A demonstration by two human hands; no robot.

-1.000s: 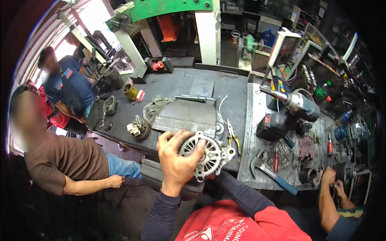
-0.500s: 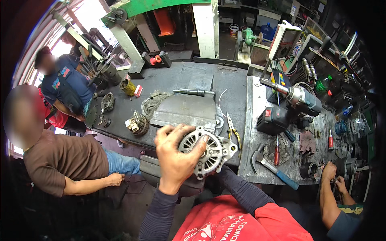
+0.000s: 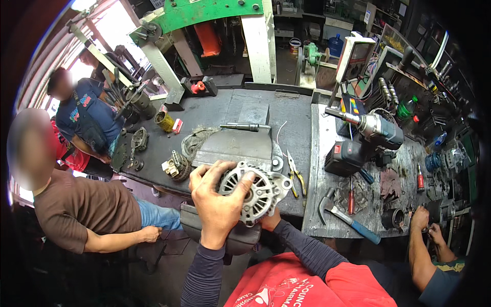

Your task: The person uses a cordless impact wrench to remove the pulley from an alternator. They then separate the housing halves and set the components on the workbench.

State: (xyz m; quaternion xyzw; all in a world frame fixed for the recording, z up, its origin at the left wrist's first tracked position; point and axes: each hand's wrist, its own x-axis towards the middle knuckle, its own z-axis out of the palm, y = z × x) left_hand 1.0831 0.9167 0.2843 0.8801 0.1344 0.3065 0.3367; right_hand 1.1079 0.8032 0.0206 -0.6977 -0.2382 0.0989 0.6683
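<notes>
My left hand grips an alternator, its slotted, silvery end face turned up. The thumb presses on the middle of that face and the fingers wrap round the far left side. A mounting ear with a hole sticks out to the right. My right hand is below the alternator's lower right edge. Its fingers are hidden by the housing, so their grip does not show. Behind the alternator is a big dark bench vise, with a metal socket bar lying across its far part.
Yellow-handled pliers, a blue-handled hammer, a red screwdriver and a power impact wrench lie to the right. Dismantled parts sit left of the vise. A person stands at left; another's hands work at far right.
The alternator and my left hand have shifted slightly left. More of my right hand now shows beneath the housing. The bench sits a little lower in view.
</notes>
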